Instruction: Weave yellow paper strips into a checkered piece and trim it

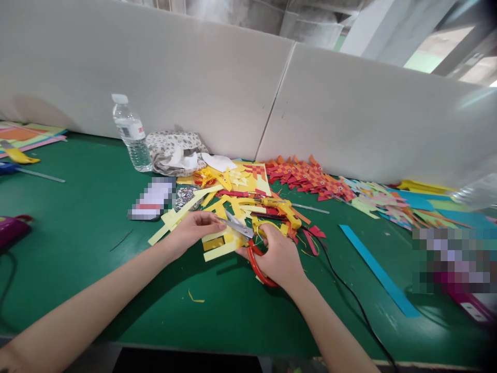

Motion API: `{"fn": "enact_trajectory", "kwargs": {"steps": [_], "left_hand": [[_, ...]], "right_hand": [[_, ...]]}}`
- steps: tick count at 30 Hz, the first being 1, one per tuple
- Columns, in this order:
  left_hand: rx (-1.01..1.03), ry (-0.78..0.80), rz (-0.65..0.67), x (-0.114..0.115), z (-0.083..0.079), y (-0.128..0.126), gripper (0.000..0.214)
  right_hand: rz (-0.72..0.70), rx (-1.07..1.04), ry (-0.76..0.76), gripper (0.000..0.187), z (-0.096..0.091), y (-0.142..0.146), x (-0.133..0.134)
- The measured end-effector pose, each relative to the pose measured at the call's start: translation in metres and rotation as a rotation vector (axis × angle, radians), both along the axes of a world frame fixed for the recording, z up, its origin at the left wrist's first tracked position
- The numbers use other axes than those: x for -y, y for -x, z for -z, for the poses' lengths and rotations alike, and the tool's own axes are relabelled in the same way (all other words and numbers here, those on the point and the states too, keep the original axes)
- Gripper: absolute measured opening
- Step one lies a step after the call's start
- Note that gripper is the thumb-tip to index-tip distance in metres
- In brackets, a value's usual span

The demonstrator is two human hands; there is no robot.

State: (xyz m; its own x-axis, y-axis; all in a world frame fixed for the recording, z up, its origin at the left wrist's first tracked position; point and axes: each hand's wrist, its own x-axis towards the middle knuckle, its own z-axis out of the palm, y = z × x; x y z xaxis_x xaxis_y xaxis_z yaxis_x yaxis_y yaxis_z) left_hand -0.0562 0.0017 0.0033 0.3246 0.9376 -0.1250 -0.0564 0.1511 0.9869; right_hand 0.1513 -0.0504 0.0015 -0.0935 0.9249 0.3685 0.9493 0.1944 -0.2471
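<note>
My right hand (278, 254) is closed around the red-orange handles of a pair of scissors (241, 227). The metal blades point left and are spread a little apart. Close to the blade tips, my left hand (197, 229) has its fingers pinched together. What it pinches is too small to make out. Under and behind both hands lies a pile of yellow paper strips (217, 254). Just beyond my right hand, a yellow glue gun (286, 210) rests among the scraps.
Behind the pile are a water bottle (134, 137), a patterned cloth bag (176, 150) and a phone (152, 199). Red-and-orange woven paper pieces (303, 176) lie along the partition (349, 114). A black cord (351, 292) crosses the green table (155, 305) near a blue strip (376, 269).
</note>
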Motion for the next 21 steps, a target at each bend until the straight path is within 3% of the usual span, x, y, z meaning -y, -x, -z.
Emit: {"fn": "enact_trajectory", "kwargs": {"steps": [5, 11, 21], "left_hand": [[-0.005, 0.007, -0.077, 0.001, 0.002, -0.001, 0.019], [0.005, -0.082, -0.091, -0.001, 0.013, -0.002, 0.021], [0.039, -0.070, -0.060, 0.006, 0.006, -0.009, 0.016]], "right_hand": [[0.040, -0.059, -0.009, 0.044, -0.001, -0.002, -0.001], [0.030, 0.015, -0.058, 0.046, 0.004, 0.002, 0.000], [0.011, 0.061, -0.029, 0.043, 0.005, 0.002, -0.001]]}}
